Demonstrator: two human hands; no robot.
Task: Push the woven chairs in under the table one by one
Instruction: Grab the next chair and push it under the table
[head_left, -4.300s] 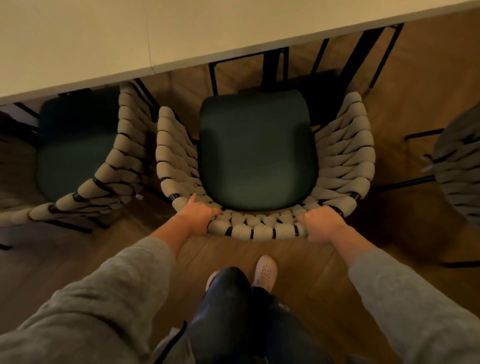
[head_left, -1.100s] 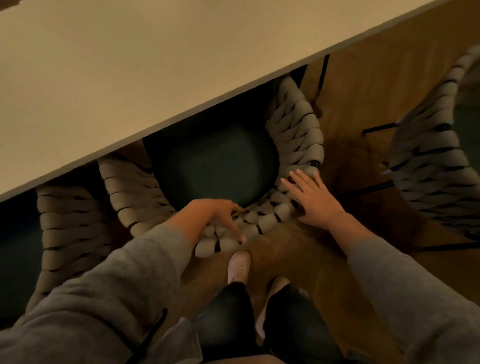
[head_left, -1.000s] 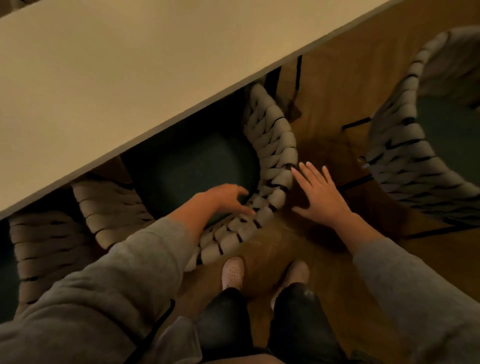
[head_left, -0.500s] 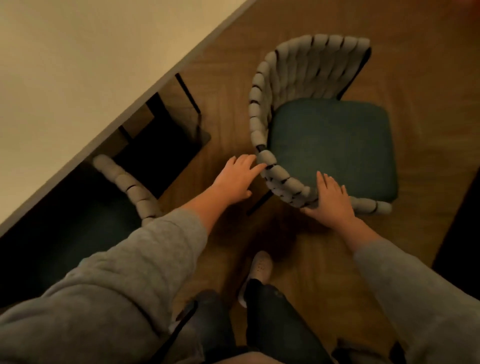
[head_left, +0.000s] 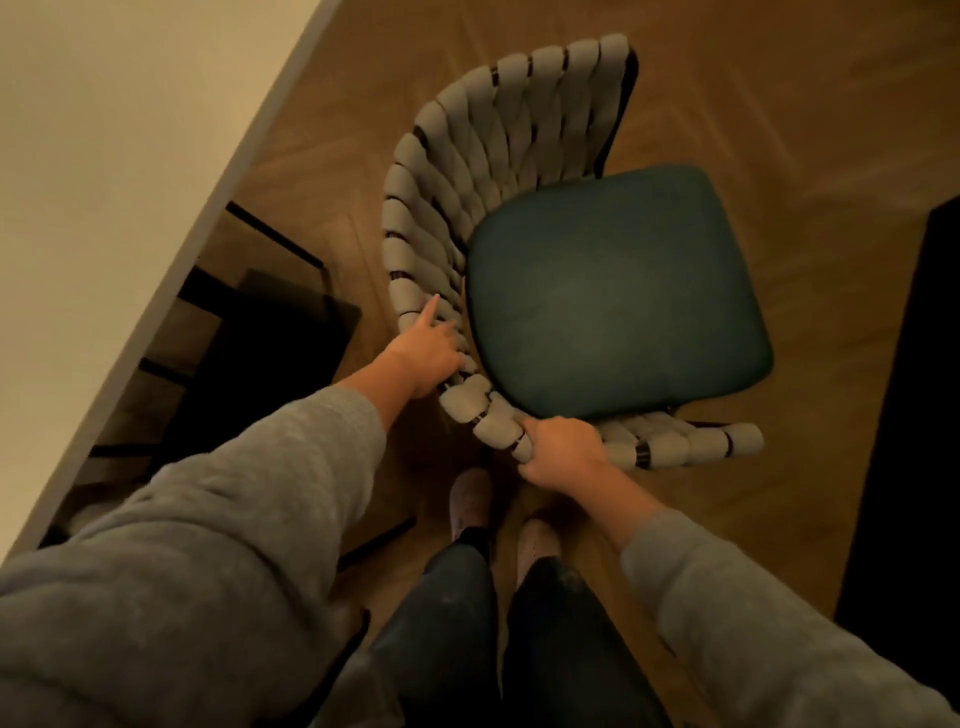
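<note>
Now we hold the chair by its back, right hand clamped, left hand fingers curled on it, to turn it toward the bench.

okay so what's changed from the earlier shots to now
Both hands let go of the chair already pushed under the table. The left hand and right hand now grip the woven rim of the next chair, which stands clear of the table.
</note>
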